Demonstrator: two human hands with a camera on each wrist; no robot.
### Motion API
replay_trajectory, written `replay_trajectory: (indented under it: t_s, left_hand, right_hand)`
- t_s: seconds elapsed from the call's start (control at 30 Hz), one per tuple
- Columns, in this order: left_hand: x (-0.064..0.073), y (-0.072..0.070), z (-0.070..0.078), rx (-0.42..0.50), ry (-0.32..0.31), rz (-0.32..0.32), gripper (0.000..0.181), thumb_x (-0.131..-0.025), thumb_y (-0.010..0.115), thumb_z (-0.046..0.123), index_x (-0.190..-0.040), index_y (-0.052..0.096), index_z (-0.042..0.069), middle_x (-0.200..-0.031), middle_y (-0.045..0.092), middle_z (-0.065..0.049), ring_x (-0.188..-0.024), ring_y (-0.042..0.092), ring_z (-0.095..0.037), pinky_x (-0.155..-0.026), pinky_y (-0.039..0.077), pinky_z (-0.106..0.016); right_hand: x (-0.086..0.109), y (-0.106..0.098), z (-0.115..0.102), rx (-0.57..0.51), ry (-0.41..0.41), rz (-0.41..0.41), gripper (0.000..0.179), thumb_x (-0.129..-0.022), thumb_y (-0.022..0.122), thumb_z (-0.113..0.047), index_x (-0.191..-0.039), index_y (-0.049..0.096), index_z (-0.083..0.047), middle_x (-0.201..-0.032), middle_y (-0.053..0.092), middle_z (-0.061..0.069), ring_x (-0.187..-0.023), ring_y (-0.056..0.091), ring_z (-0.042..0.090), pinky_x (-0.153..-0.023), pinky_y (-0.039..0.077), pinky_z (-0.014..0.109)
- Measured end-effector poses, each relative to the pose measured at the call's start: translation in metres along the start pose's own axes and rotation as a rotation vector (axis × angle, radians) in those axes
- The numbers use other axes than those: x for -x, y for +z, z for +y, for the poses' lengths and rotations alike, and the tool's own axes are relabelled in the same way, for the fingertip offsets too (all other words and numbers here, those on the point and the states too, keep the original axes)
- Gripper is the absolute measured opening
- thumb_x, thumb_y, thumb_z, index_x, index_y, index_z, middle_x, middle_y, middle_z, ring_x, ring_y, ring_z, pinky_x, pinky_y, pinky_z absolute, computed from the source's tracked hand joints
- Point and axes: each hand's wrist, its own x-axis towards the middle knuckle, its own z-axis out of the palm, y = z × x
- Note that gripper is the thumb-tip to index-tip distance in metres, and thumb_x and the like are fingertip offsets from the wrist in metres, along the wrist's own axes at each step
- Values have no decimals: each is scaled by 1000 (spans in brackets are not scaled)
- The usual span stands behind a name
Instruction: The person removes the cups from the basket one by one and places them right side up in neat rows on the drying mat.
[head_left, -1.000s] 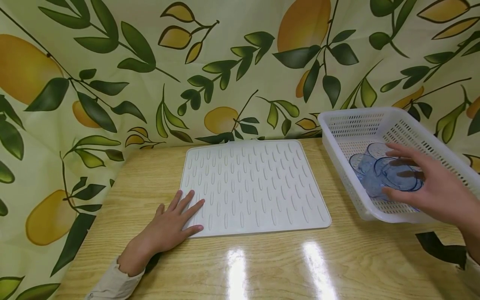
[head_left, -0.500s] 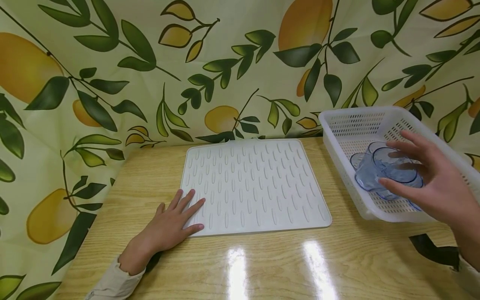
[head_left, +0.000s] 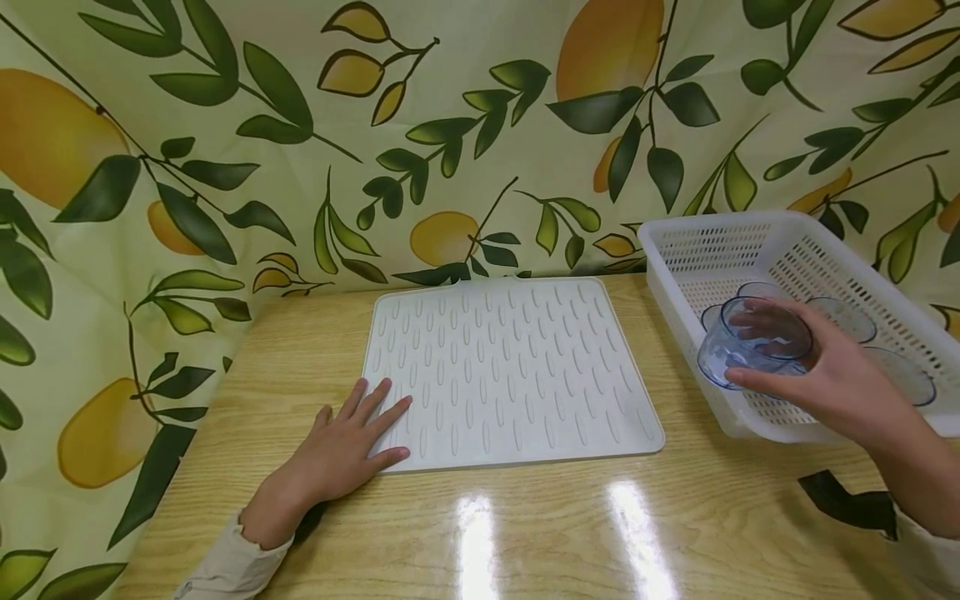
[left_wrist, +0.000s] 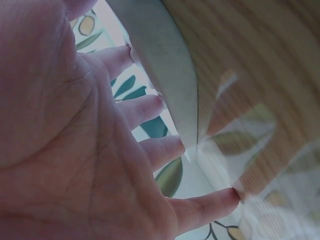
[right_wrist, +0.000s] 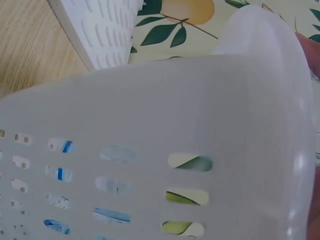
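Observation:
My left hand (head_left: 341,446) rests with spread, straight fingers on the near left corner of a white ridged drying mat (head_left: 510,375); the left wrist view shows its fingertips (left_wrist: 172,147) at the mat's edge (left_wrist: 170,65). On the right, my right hand (head_left: 843,383) grips a clear blue glass cup (head_left: 723,354), tilted, over the left part of a white slotted plastic basket (head_left: 663,292). Some of its fingers show through the glass. In the right wrist view the basket wall (right_wrist: 150,105) hides most of that hand and the cup.
More clear glass cups lie in the basket, one glass (head_left: 843,315) behind the hand and another glass (head_left: 907,375) to its right. The wooden table (head_left: 555,533) runs in front of mat and basket. A fruit-patterned cloth (head_left: 450,125) hangs behind.
My right hand has closed on a cup among the glasses and moved left with it, uncovering other glasses on the right. The left hand has not moved.

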Motion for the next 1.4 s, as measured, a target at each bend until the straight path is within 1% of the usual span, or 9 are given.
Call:
replay_trajectory:
  t_s: [0.33,0.57,0.7,0.87,0.97,1.07,1.17,1.3,1.4]
  left_hand:
    - [-1,3,-2,-1,5,9,70,-95,56,58,-156,34,31,-167,20,-8,-154,12,-42,-105,23,-79]
    - [-1,4,-2,-3,-2,2,70,-94,55,59,-156,33,32,-167,19,-8,-154,12,-41,-106,23,-79]
    - [0,3,-2,2,11,-4,71,-95,52,61,-156,33,31,-167,20,-9,-154,12,-42,-105,23,-79]
    - [1,-7,-7,70,64,-59,70,-97,53,57,-157,31,28,-167,18,-13,-153,8,-46,-103,21,-82]
    - [3,-14,-13,153,94,-110,65,-99,57,46,-157,33,28,-167,15,-13,-154,4,-45,-105,15,-81]
    - [4,-18,-19,217,116,-149,63,-98,60,38,-156,35,29,-168,14,-13,-154,1,-45,-106,11,-80]
    - [3,-21,-22,250,136,-173,63,-97,61,37,-155,37,30,-168,13,-14,-154,-1,-45,-105,11,-80]
    - [0,-22,-24,251,136,-196,65,-96,63,38,-154,38,31,-168,11,-14,-154,0,-43,-105,13,-79]
    - [-1,-22,-22,218,130,-180,65,-94,65,38,-153,39,31,-168,13,-13,-154,3,-43,-105,16,-78]
  right_hand:
    - [2,3,-2,71,50,77,97,-77,88,-16,-154,31,-29,-132,43,-12,-96,45,-9,-71,36,-2]
    - [4,5,-6,-7,-12,84,89,-80,83,-5,-152,34,-23,-124,48,-28,-98,52,-14,-75,41,-2]
    - [5,5,-10,31,5,94,89,-80,84,-9,-153,33,-25,-132,50,-14,-97,49,-14,-74,38,-3]
    - [7,5,-17,146,59,106,100,-75,89,-23,-156,30,-26,-146,37,24,-109,48,21,-67,28,-2]
    - [8,6,-21,157,59,104,104,-73,90,-23,-156,28,-24,-145,36,30,-108,45,49,-65,26,-1]
    - [8,8,-24,175,55,103,105,-72,91,-25,-156,28,-25,-144,38,29,-107,47,52,-65,26,0]
    - [7,13,-29,203,56,90,105,-72,91,-28,-156,28,-26,-142,41,28,-107,49,52,-73,48,22]
    - [4,20,-36,218,32,68,105,-70,92,-31,-155,30,-28,-136,48,25,-105,53,47,-71,48,33]
    - [3,26,-40,200,7,50,104,-69,93,-30,-154,32,-27,-134,51,23,-105,55,44,-70,41,24]
